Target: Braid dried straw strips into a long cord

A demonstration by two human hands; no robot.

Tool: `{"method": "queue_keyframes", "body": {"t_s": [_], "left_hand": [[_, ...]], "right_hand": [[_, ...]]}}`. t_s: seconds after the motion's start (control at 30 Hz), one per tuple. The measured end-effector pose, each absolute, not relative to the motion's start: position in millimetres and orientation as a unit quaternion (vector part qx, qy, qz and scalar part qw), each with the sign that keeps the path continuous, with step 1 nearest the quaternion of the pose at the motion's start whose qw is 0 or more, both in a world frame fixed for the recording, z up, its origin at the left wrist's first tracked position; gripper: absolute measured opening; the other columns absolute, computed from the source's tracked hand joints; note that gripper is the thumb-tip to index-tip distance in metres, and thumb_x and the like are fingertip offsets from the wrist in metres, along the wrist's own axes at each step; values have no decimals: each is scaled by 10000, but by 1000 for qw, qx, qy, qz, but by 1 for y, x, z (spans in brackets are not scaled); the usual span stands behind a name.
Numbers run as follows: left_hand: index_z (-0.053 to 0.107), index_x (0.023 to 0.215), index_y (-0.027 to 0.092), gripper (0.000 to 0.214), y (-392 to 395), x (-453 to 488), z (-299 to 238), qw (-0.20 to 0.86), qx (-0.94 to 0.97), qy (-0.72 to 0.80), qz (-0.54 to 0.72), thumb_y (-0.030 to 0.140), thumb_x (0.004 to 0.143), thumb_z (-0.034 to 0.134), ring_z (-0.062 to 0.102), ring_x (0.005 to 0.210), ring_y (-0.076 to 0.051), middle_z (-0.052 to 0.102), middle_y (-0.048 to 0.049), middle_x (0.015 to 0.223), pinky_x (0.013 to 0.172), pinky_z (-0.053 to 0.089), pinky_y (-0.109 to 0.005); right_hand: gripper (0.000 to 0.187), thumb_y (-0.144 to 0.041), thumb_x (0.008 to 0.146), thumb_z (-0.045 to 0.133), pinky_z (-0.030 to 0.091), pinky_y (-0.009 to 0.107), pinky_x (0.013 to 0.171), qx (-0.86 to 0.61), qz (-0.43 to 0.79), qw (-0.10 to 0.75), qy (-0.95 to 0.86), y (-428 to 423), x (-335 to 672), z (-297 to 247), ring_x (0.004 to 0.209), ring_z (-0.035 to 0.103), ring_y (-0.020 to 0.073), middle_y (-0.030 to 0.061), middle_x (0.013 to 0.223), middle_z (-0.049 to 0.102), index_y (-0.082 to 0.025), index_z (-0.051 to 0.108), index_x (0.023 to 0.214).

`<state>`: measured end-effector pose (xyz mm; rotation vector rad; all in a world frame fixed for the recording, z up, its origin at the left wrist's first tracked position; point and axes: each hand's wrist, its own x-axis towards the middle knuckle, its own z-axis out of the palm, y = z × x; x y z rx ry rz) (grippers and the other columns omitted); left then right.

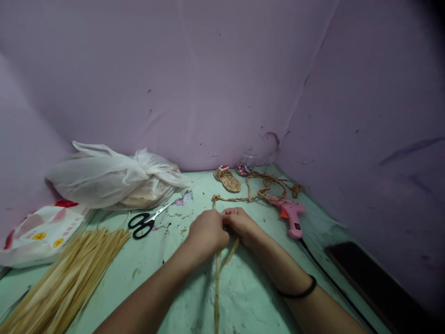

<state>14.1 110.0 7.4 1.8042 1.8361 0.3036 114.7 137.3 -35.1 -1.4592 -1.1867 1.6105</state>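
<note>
Both my hands meet over the middle of the table, closed on a braided straw cord point(233, 199). My left hand point(209, 230) is wrapped round it, knuckles up. My right hand point(239, 224) pinches it close beside the left, a dark band on its wrist. Two loose straw strands point(217, 287) come out below the hands toward me. Beyond the hands the cord runs up to a bend, then right into a tangled heap. Exactly where the fingers grip is hidden. A small woven straw slipper point(227, 180) with red and white beads lies behind the cord.
At left lie black-handled scissors point(146, 223), a bundle of flat straw strips point(69, 278), a printed packet point(45, 229) and a tied white plastic bag point(118, 178). At right are a pink glue gun point(294, 215) with black cable and a dark flat object point(375, 283). Walls enclose the table point(149, 287).
</note>
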Motion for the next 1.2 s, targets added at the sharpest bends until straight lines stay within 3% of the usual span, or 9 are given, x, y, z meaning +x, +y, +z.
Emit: {"method": "queue_keyframes", "body": {"t_s": [0.1, 0.2, 0.27, 0.37, 0.5, 0.63, 0.87, 1.0, 1.2], "left_hand": [[527, 481, 160, 71, 105, 20, 7, 256, 693, 660, 137, 112, 525, 555, 476, 532, -169, 398, -7, 438, 499, 275, -240], [527, 467, 143, 97, 118, 3, 15, 336, 679, 642, 118, 139, 562, 545, 430, 434, -128, 378, 6, 391, 453, 268, -229], [576, 609, 125, 70, 131, -11, 20, 356, 604, 681, 212, 161, 613, 517, 415, 381, -100, 448, 8, 432, 422, 272, -216], [556, 872, 115, 246, 141, -19, 20, 486, 463, 676, 305, 127, 633, 497, 401, 336, -72, 537, 14, 526, 365, 256, -193], [560, 689, 71, 100, 140, -10, 5, 673, 404, 571, 241, 127, 657, 485, 420, 351, -48, 554, -27, 551, 326, 255, -161], [550, 604, 67, 208, 139, -7, -6, 724, 367, 550, 196, 227, 721, 484, 439, 364, -44, 508, -15, 494, 344, 311, -145], [513, 521, 109, 170, 139, -10, -5, 576, 508, 619, 165, 135, 681, 460, 355, 279, -71, 411, 23, 344, 326, 281, -195], [454, 459, 140, 217, 139, -8, -10, 509, 545, 658, 108, 197, 668, 480, 330, 268, -81, 394, 9, 298, 340, 255, -210], [470, 442, 122, 76, 140, -6, -25, 457, 575, 642, 222, 76, 497, 494, 279, 361, -44, 332, 49, 349, 387, 177, -194]], "right_hand": [[81, -99, 543, 482, 266, 196, 405, -551, 626, 332, -441, 137, 116, -35, 384, 363, 72, -31, 407, 476, -156, 500, 488], [93, -110, 555, 483, 229, 194, 387, -539, 631, 317, -459, 136, 119, -33, 353, 326, 60, -44, 375, 430, -154, 484, 473], [106, -130, 569, 492, 184, 195, 368, -531, 637, 301, -471, 136, 121, -29, 331, 296, 52, -55, 348, 389, -150, 476, 466], [107, -135, 577, 497, 167, 195, 360, -521, 654, 294, -464, 136, 123, -25, 324, 297, 50, -58, 342, 388, -145, 475, 473], [97, -126, 584, 497, 241, 185, 381, -496, 676, 318, -443, 136, 123, -24, 348, 356, 56, -45, 373, 445, -138, 488, 489], [74, -115, 591, 492, 305, 179, 427, -469, 674, 336, -462, 137, 122, -30, 412, 436, 67, -22, 444, 516, -125, 529, 528], [73, -159, 630, 567, 331, 168, 484, -470, 573, 299, -601, 141, 124, -37, 478, 441, 63, -14, 508, 553, -122, 536, 575], [80, -200, 645, 563, 299, 180, 465, -524, 424, 235, -700, 140, 124, -34, 501, 438, 80, 8, 557, 579, -123, 581, 634], [122, -159, 619, 534, 266, 205, 469, -557, 260, 191, -765, 135, 128, -24, 535, 469, 113, 36, 598, 614, -148, 636, 685]]}}
